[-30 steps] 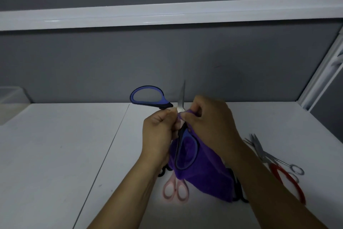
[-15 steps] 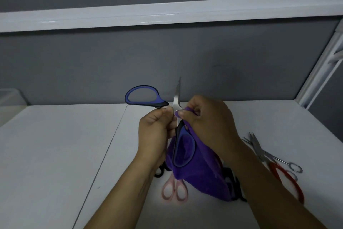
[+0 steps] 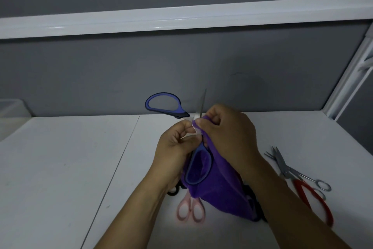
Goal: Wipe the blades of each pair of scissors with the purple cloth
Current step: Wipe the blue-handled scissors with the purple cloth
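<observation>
- Holding the blue-handled scissors above the tabletop, the left hand has its fingers curled round the pivot, and the handles are spread wide.
- One blade points up, bare above both hands.
- The right hand pinches the purple cloth at that blade's base, with its fingertips touching the left thumb.
- The cloth hangs down behind the lower handle loop.
- Pink scissors, red-handled scissors and small steel scissors lie on the tabletop.

cloth purple; scissors blue-black; table white
</observation>
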